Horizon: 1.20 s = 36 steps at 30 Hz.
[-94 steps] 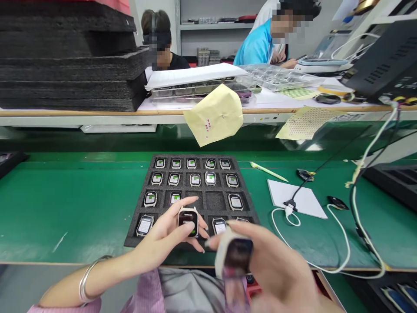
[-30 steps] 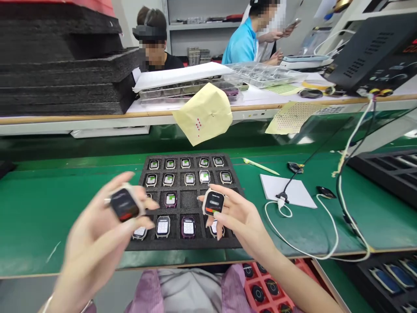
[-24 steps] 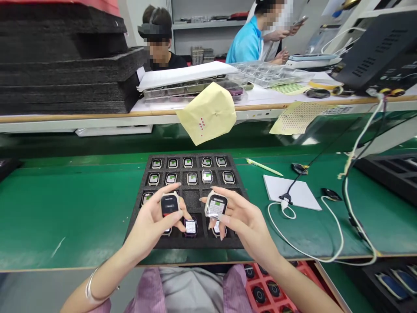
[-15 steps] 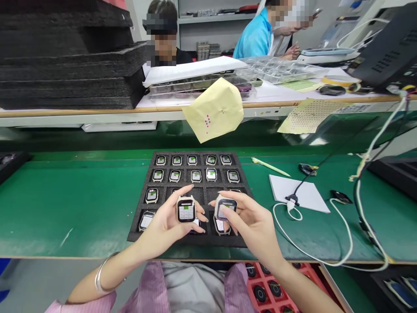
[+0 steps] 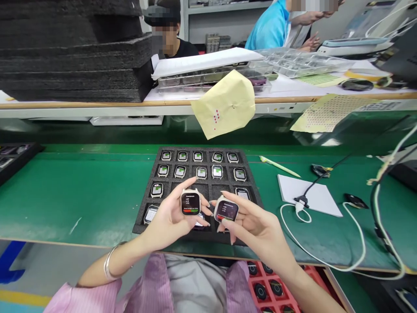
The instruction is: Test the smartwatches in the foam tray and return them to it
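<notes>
My left hand (image 5: 174,213) grips a smartwatch without a strap (image 5: 190,203), fingers and thumb around its case. Its dark screen shows white text with a red and green bar at the bottom. In my right hand (image 5: 252,219) is a second smartwatch (image 5: 226,209), tilted slightly, with a similar dark text screen. The right thumb lies at this watch's lower edge. Both watches are held above a black foam tray (image 5: 208,189), whose compartments hold several more watches with lit screens, such as a watch (image 5: 157,190) at the left. My hands cover part of the tray's front rows.
A green pen (image 5: 280,167), a white pad (image 5: 309,195) and a white cable (image 5: 293,243) lie at the right. Stacked black foam (image 5: 71,65) stands on the shelf. A red tray (image 5: 270,289) sits below the table edge. Two people are beyond the shelf.
Both held watch screens have switched from a light grid with green to dark text pages with coloured bars. My right thumb has moved down off the screen's middle. The camera view has shifted slightly.
</notes>
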Motion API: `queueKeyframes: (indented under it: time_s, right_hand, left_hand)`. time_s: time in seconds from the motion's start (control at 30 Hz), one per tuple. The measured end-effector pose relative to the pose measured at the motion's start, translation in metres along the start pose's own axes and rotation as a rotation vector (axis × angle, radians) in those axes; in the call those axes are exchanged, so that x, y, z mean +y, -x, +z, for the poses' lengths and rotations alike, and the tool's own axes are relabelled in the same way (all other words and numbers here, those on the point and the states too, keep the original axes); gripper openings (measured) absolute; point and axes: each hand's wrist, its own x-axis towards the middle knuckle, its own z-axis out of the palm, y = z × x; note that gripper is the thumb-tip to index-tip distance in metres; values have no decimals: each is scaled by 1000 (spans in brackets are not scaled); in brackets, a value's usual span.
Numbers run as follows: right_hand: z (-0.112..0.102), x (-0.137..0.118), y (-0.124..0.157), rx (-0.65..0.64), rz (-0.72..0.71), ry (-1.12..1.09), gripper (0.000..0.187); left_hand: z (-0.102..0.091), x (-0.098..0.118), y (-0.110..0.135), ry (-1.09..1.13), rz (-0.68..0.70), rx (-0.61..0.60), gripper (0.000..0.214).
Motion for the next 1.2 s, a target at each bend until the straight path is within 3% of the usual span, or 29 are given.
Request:
queueKeyframes:
  time_s: [0.2,0.47,0.63,0.73,0.97,1.1,1.2]
  right_hand:
    - [0,0,-2,-29,-22,-97,39]
    - [4,-1,-1,71,61,-14,25]
    - [0,-2,-1,-16,57,-4,33]
    - [-1,-2,-2,-73,43,-34,42]
    - [-1,4,-3,-71,44,6,48]
    - [-4,4,-2,-107,43,90,54]
    - [-13,11,-11,-145,50,238,53]
  left_hand:
    - [1,1,1,-85,-21,41,60]
    - [-1,-2,1,-95,-10,27,47]
    - [1,-3,-1,-117,-39,71,39]
    - [0,-2,-1,-106,-34,58,47]
    - [0,0,0,-83,-44,29,65]
    - [-2,-2,0,-102,-83,43,62]
    - [-6,-7,0,-110,-86,19,71]
